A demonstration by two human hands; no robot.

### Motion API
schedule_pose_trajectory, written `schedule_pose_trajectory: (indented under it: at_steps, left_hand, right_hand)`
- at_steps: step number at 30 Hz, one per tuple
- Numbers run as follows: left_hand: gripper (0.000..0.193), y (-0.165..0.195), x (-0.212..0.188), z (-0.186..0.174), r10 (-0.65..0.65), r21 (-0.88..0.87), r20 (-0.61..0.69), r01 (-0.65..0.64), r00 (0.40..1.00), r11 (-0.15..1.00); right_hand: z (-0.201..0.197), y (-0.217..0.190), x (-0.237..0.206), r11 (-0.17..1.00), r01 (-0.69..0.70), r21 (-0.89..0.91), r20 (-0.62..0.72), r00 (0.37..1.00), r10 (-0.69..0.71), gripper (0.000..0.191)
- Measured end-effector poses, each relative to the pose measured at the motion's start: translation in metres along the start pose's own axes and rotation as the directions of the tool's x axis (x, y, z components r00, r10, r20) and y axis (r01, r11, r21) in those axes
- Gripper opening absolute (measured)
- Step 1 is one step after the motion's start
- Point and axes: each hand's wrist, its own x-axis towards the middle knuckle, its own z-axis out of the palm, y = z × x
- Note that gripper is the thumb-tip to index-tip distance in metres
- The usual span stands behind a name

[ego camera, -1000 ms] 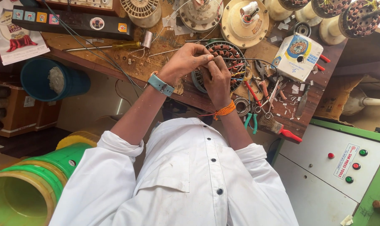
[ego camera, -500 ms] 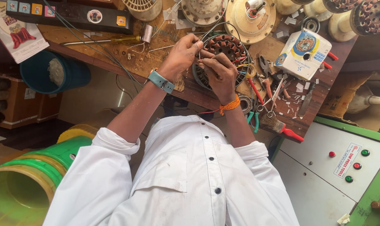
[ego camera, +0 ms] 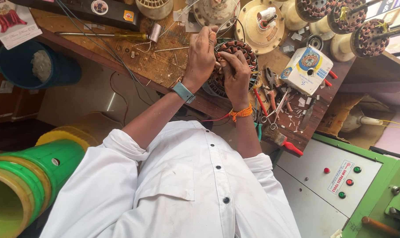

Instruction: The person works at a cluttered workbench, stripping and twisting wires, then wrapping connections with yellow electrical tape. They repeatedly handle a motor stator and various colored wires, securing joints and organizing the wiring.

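Observation:
A round motor stator with copper windings (ego camera: 248, 55) lies on the wooden workbench (ego camera: 134, 57). My left hand (ego camera: 202, 55), with a blue watch on the wrist, rests over the stator's left side, and its fingers pinch a thin wire (ego camera: 228, 20) at the far rim. My right hand (ego camera: 236, 75), with an orange thread on the wrist, lies on the stator's near side. Its fingertips are closed on the winding beside the left hand. The hands hide much of the stator.
Pliers, scissors (ego camera: 275, 112) and red-handled tools lie right of the stator, beside a small white box (ego camera: 306, 70). Wound stators (ego camera: 369, 37) and fan parts line the back. A yellow-handled screwdriver (ego camera: 107, 34) lies left. A blue bucket (ego camera: 37, 66), green-yellow rolls (ego camera: 28, 185) and a control panel (ego camera: 336, 176) stand below.
Both hands have stayed on the stator. The left hand's fingers have shifted up to the far rim, and the right hand's fingers have closed in beside them.

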Motion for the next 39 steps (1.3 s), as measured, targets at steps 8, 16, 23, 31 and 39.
schedule_pose_trajectory:
  at_steps: [8,16,23,31,39]
  left_hand:
    - [0.029,-0.005,0.016,0.022,-0.212,-0.228,0.222,0.262,0.952,0.938]
    - [0.029,-0.009,0.023,0.008,-0.439,-0.541,0.660,0.791,0.610,0.285]
    - [0.028,-0.030,0.043,-0.017,-0.654,-0.730,0.597,0.653,0.464,-0.203]
    - [0.048,-0.054,0.045,-0.078,-0.494,-0.196,0.391,0.595,0.777,0.780]
    - [0.132,-0.004,-0.031,-0.048,0.161,0.078,0.532,-0.237,0.831,0.968]
  right_hand:
    - [0.003,-0.002,0.000,0.997,0.027,-0.079,-0.065,0.997,-0.032,0.017]
    - [0.002,-0.001,-0.005,0.970,0.151,-0.193,-0.061,0.984,-0.165,0.017]
    - [-0.001,0.001,-0.009,0.982,0.126,-0.139,-0.070,0.988,-0.137,0.021]
    - [-0.009,-0.008,-0.009,0.983,-0.024,0.183,-0.038,0.999,0.031,0.048]
    - [-0.107,0.005,-0.030,0.946,-0.033,0.323,-0.338,0.929,0.148,0.048]
